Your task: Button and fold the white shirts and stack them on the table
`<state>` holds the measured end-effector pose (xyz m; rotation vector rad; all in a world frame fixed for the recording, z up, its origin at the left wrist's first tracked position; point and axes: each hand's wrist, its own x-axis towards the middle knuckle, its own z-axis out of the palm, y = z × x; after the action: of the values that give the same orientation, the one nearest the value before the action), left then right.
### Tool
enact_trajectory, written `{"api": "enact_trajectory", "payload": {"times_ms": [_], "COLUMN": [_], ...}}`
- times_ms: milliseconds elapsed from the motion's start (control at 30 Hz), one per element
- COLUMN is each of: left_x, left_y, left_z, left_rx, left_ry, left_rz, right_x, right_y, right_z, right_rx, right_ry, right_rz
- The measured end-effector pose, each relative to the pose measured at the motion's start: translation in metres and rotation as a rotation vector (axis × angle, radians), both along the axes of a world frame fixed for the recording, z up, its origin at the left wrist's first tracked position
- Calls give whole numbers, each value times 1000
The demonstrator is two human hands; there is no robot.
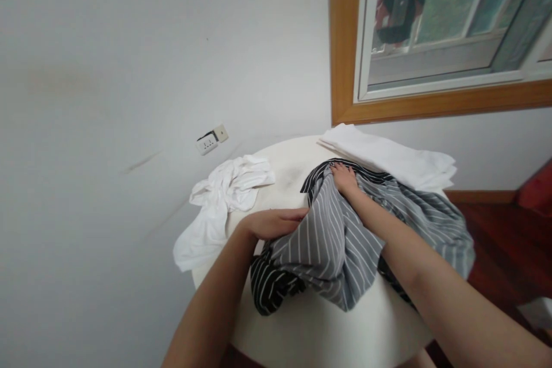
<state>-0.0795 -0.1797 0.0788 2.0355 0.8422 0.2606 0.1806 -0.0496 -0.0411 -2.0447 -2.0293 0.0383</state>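
A striped garment (pixel 321 236), black with white stripes on one side and grey with pale stripes on the other, lies bunched on a round white table (pixel 345 333). My left hand (pixel 280 223) is at its left edge; the fingers are stretched out, and their tips are hidden behind a raised fold of the grey cloth. Farther back, my right hand (pixel 345 178) rests open on the garment, fingers apart, near the black striped edge. Part of the garment spreads right beneath my right forearm and hangs over the table's edge.
Crumpled white cloth (pixel 230 187) lies at the table's left, partly over the edge. A folded white cloth (pixel 388 155) lies at the back right. The wall with a socket (pixel 207 144) and a wood-framed window (pixel 345 104) stands behind. Dark red floor (pixel 491 241) shows right.
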Motion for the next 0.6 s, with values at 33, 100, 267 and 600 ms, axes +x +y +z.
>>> {"api": "enact_trajectory", "payload": {"times_ms": [33,100,267,600], "left_x": [-3,-7,-8,13], "left_y": [-1,2,30,53], "left_z": [4,6,-24,-72], "left_rx": [-60,-176,-180,499], "left_ry": [2,56,85,613], "left_rz": [-7,-48,360,563], "right_x": [0,-1,-3,-8], "right_y": [0,2,8,7], "right_z": [1,2,1,1], "right_rx": [-8,-24,-31,-8], "right_ry": [-3,-3,7,6], "right_rz": [13,46,157,186]}}
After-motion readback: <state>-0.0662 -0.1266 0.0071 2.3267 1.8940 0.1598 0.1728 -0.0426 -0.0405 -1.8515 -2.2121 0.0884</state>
